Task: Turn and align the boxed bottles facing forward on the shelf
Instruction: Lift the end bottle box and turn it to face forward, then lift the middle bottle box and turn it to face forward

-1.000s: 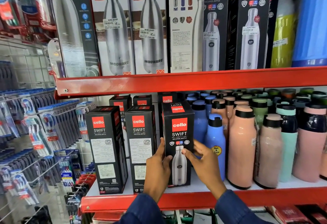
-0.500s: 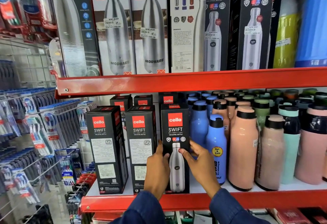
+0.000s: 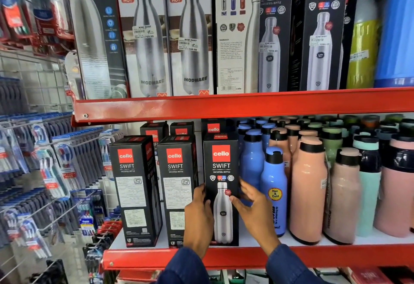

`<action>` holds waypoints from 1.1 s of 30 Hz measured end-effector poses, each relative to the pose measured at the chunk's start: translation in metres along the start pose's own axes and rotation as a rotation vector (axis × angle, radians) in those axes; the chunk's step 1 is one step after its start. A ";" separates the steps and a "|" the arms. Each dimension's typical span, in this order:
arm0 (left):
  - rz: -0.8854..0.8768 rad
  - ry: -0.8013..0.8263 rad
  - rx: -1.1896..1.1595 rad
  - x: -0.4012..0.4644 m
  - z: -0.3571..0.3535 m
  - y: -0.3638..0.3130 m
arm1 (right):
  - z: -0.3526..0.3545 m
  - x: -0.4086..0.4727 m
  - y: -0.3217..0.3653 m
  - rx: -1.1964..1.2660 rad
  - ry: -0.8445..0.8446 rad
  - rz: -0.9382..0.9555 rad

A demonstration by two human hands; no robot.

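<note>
Three black boxed bottles stand at the front of the lower red shelf [image 3: 143, 259]. The left box [image 3: 132, 185] and the middle box [image 3: 177, 180] show a printed text panel toward me. The right box [image 3: 220, 162] stands upright with its bottle picture facing me. My left hand [image 3: 198, 218] grips its left edge. My right hand [image 3: 255, 212] is on its right edge, thumb on the front face, fingers slightly blurred. More black boxes [image 3: 154, 131] stand in a row behind.
Loose blue bottles [image 3: 274, 185] and peach bottles [image 3: 308, 189] crowd the shelf just right of the held box. The upper red shelf [image 3: 224, 104] carries taller boxed bottles. Toothbrush packs [image 3: 44, 171] hang on wire hooks to the left.
The right box was tilted and raised off the shelf a second ago. It now stands flat and upright, front face toward me, in line with the other two. Both hands have stayed on its edges.
</note>
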State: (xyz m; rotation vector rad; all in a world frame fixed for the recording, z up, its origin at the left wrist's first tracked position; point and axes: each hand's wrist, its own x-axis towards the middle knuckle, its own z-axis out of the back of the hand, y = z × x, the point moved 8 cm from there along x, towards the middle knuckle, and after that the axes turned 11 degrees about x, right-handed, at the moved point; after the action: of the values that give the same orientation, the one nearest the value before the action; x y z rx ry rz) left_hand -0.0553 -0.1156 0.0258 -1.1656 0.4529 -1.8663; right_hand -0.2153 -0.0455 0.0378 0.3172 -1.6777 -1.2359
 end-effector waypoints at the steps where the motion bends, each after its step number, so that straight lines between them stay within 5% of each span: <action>1: 0.007 0.008 0.007 -0.001 -0.001 0.002 | 0.000 0.000 -0.001 0.000 0.004 -0.002; 8: -0.037 0.013 0.032 -0.013 0.013 -0.008 | 0.006 -0.003 0.001 0.007 -0.006 -0.012; 14: -0.035 -0.183 0.024 -0.042 0.070 -0.003 | 0.027 -0.041 0.040 -0.005 -0.339 0.205; 18: 0.073 -0.324 -0.046 -0.045 0.110 0.018 | -0.019 -0.055 0.056 -0.011 -0.199 0.244; 23: 0.072 -0.149 0.007 -0.024 0.104 0.034 | -0.086 -0.054 0.048 -0.137 0.052 0.107; 27: 0.009 -0.001 0.101 -0.005 0.088 0.047 | -0.104 -0.046 0.045 -0.211 0.026 0.040; 33: -0.025 0.048 -0.090 0.004 0.085 0.053 | -0.112 -0.047 0.062 -0.228 -0.096 0.044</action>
State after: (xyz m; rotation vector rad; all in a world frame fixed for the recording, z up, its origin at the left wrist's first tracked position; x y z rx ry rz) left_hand 0.0418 -0.1372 0.0344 -1.1927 0.5569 -1.9159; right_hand -0.0815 -0.0502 0.0631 0.0825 -1.5959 -1.4125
